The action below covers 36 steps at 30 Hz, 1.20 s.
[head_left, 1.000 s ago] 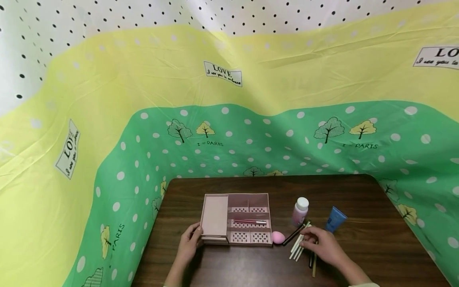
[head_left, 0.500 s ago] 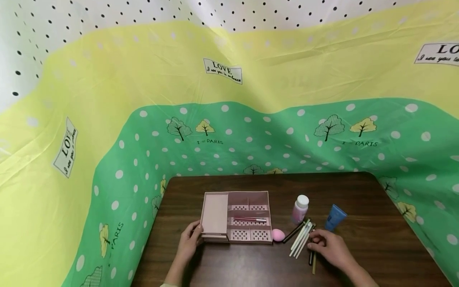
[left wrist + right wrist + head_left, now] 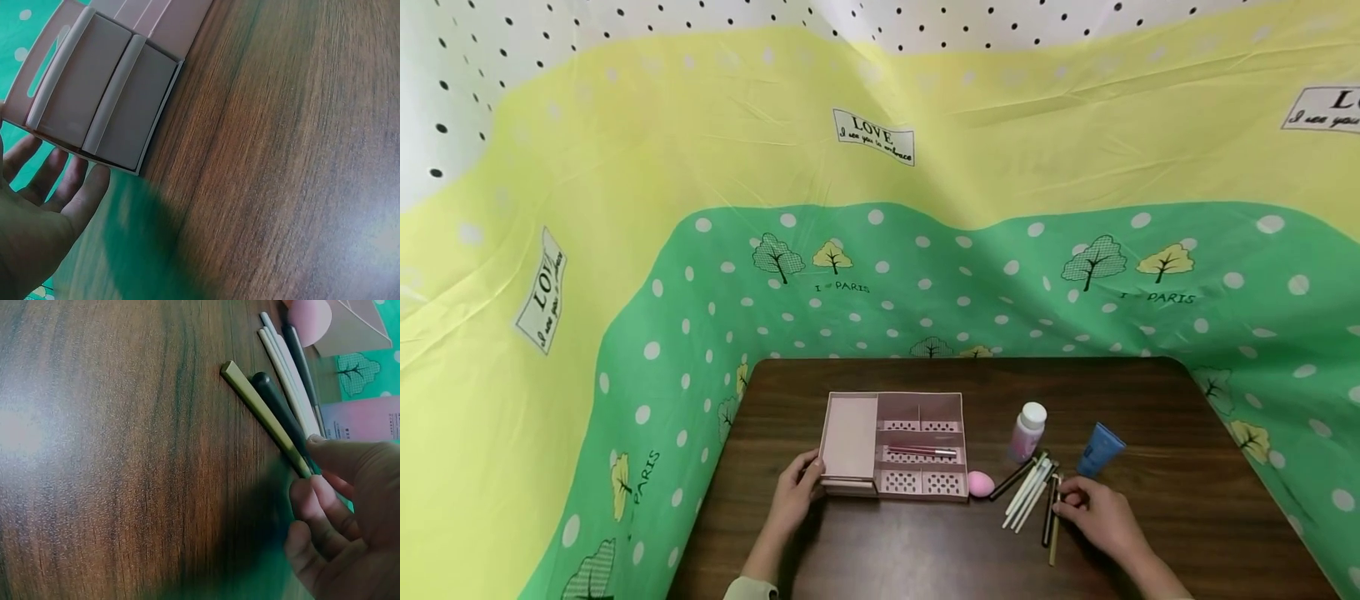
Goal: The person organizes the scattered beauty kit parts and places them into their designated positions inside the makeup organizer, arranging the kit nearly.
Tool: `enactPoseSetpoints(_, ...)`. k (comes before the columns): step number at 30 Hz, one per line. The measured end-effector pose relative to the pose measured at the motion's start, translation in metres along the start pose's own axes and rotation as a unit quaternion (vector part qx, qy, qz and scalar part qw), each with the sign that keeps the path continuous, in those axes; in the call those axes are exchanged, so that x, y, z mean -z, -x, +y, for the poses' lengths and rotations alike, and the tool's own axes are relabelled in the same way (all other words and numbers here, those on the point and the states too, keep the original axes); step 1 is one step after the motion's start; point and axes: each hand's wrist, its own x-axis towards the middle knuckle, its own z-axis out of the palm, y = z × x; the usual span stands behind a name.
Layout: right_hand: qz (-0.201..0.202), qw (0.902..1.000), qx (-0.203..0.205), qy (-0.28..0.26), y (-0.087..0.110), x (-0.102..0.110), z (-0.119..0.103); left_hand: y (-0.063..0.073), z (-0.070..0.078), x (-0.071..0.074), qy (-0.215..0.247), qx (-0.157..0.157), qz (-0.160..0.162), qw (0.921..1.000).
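My left hand (image 3: 795, 490) touches the left side of a pink desk organizer (image 3: 850, 437). The left wrist view shows the fingers of that left hand (image 3: 44, 212) extended along the side wall, beside two drawer fronts (image 3: 134, 94). My right hand (image 3: 1101, 512) has thumb and fingertips around the upper part of a gold-handled makeup brush (image 3: 1053, 546) lying on the table. In the right wrist view, the gold handle (image 3: 259, 409) runs between thumb and fingers; its far end is hidden. A black-handled brush (image 3: 278, 406) lies close beside it. Several white-handled brushes (image 3: 1028, 496) lie to the left.
Around the brushes stand a white-capped pink bottle (image 3: 1027, 433) and a blue tube (image 3: 1101, 448). A pink makeup sponge (image 3: 980, 484) sits against the organizer's right corner. Dark red pencil-like sticks (image 3: 921, 451) lie in its middle compartment. A patterned curtain (image 3: 925, 275) surrounds the wooden table (image 3: 910, 550).
My right hand has moved from the white brushes rightward to the gold-handled brush. My left hand stays at the organizer. The head view has tilted slightly.
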Motion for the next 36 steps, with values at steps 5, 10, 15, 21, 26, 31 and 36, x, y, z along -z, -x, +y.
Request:
enactPoseSetpoints(5,0.000,0.9999,-0.011,0.009,0.000,-0.002,0.001,0.001,0.001,0.001,-0.003,0.002,-0.004,1.0000)
enactPoseSetpoints(10,-0.003,0.9998,-0.013,0.012,-0.001,-0.003,0.002,0.000,0.001,-0.001,-0.002,0.002,-0.004,1.0000)
enactPoseSetpoints(15,0.003,0.9998,-0.011,0.016,-0.002,-0.004,0.002,-0.001,0.001,-0.001,0.003,0.002,-0.005,1.0000)
enactPoseSetpoints(21,0.000,0.9996,-0.024,0.018,-0.005,-0.005,-0.003,0.000,0.000,-0.002,0.008,0.008,-0.002,0.9999)
enactPoseSetpoints(26,0.001,0.9989,-0.042,0.018,-0.004,-0.006,-0.009,0.000,-0.001,-0.001,0.010,0.011,0.000,0.9999)
enactPoseSetpoints(31,0.015,0.9983,-0.054,0.019,-0.004,-0.006,-0.014,0.000,-0.003,0.000,0.011,0.009,0.000,0.9999)
enactPoseSetpoints(36,0.017,0.9966,-0.079,0.017,-0.005,-0.006,-0.016,-0.001,-0.003,0.000,0.014,0.007,0.001,0.9999)
